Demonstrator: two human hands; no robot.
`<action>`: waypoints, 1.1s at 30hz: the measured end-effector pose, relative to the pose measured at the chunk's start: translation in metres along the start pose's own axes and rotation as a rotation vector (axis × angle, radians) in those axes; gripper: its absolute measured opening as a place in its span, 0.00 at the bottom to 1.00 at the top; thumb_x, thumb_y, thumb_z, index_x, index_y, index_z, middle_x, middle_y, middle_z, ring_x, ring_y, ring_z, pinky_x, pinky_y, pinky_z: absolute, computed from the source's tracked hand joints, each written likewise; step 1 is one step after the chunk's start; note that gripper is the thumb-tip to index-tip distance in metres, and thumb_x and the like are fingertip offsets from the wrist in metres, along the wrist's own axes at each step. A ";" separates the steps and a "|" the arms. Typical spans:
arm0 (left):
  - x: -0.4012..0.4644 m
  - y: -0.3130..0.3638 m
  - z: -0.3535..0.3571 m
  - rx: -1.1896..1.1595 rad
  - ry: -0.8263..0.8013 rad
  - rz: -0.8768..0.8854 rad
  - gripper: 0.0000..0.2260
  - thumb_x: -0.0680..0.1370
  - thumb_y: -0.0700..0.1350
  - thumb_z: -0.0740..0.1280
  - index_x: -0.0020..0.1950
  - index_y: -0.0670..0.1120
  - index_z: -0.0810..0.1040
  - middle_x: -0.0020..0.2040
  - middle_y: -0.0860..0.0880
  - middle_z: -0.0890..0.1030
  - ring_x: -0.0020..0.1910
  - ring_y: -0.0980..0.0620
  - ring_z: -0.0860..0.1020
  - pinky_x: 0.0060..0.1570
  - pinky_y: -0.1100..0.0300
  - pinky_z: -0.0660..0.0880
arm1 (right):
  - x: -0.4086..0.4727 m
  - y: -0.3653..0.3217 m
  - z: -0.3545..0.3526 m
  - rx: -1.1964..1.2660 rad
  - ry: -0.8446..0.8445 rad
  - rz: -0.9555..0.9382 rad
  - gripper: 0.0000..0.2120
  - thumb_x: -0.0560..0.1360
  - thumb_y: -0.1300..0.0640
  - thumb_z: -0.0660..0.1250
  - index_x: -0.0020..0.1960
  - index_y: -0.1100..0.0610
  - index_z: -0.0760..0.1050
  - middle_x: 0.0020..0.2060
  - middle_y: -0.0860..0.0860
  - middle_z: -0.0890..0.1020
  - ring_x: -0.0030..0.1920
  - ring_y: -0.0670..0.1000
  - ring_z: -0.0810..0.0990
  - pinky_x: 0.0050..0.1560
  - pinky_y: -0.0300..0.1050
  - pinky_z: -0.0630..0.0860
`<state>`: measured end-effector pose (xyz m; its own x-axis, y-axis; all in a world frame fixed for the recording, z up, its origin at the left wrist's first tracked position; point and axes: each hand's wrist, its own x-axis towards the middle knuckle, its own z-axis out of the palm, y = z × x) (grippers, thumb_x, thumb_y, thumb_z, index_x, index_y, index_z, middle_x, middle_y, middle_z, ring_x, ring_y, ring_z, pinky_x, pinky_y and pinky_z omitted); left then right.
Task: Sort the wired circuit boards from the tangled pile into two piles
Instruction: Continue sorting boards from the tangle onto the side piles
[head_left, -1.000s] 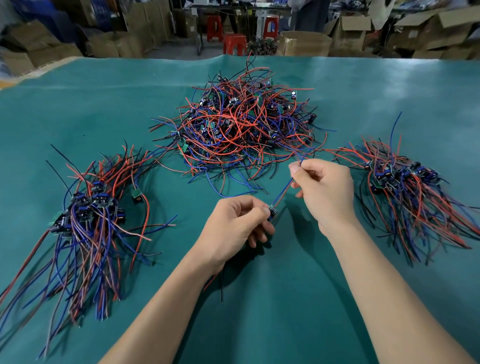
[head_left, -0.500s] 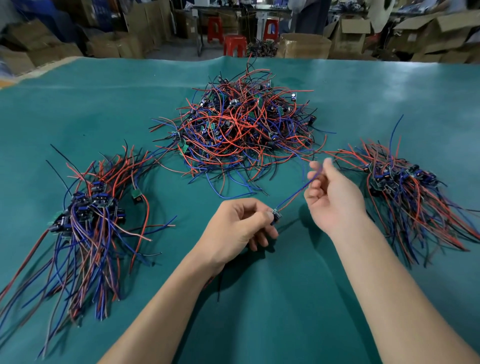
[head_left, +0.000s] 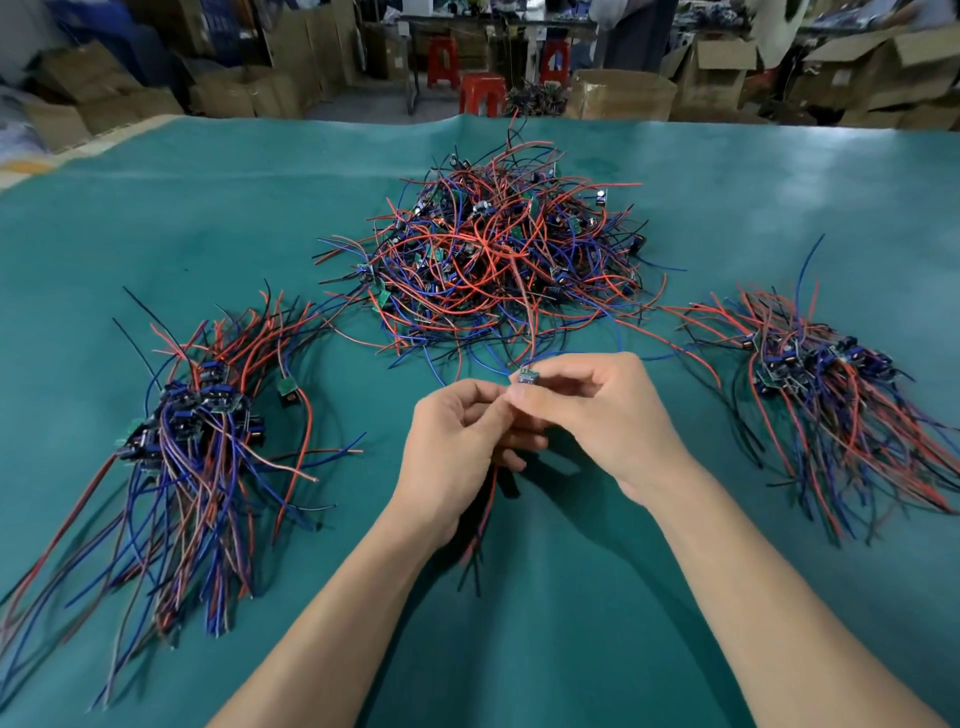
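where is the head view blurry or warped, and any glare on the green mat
Head view: wide-angle lens bows the far edge of the green mat; pale glare patches toward its far right; left pile and right pile smear toward the frame's edges; the small board pinched between left hand and right hand looks soft.

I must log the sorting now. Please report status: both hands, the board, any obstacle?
Left hand and right hand both pinch one small green wired circuit board. Its wires hang below. Tangled red-blue wire pile lies just behind; nothing blocks.
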<state>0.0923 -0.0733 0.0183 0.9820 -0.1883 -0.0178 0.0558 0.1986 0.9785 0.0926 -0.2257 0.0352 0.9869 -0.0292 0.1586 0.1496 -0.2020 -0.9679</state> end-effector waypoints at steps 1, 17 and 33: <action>0.000 0.000 0.000 0.007 -0.004 -0.004 0.05 0.82 0.37 0.63 0.47 0.39 0.77 0.40 0.40 0.86 0.35 0.47 0.85 0.28 0.64 0.75 | 0.000 0.000 -0.001 -0.029 -0.017 -0.015 0.04 0.70 0.57 0.79 0.44 0.51 0.87 0.39 0.49 0.88 0.40 0.45 0.84 0.47 0.43 0.80; -0.010 0.010 0.001 0.236 -0.364 -0.024 0.10 0.83 0.39 0.61 0.45 0.42 0.79 0.35 0.46 0.84 0.27 0.53 0.77 0.28 0.65 0.71 | 0.008 -0.013 -0.028 0.464 0.230 0.299 0.06 0.75 0.59 0.73 0.41 0.60 0.85 0.34 0.53 0.81 0.32 0.47 0.78 0.34 0.36 0.76; -0.011 0.011 -0.005 0.166 -0.540 -0.092 0.09 0.84 0.37 0.60 0.49 0.43 0.80 0.44 0.44 0.86 0.33 0.53 0.80 0.33 0.64 0.74 | 0.008 -0.069 -0.061 0.768 0.518 0.040 0.06 0.78 0.60 0.69 0.43 0.56 0.81 0.35 0.48 0.82 0.32 0.43 0.76 0.35 0.34 0.72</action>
<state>0.0833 -0.0642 0.0282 0.7407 -0.6707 -0.0391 0.0646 0.0131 0.9978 0.0862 -0.2714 0.1147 0.8696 -0.4936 0.0105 0.2978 0.5075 -0.8085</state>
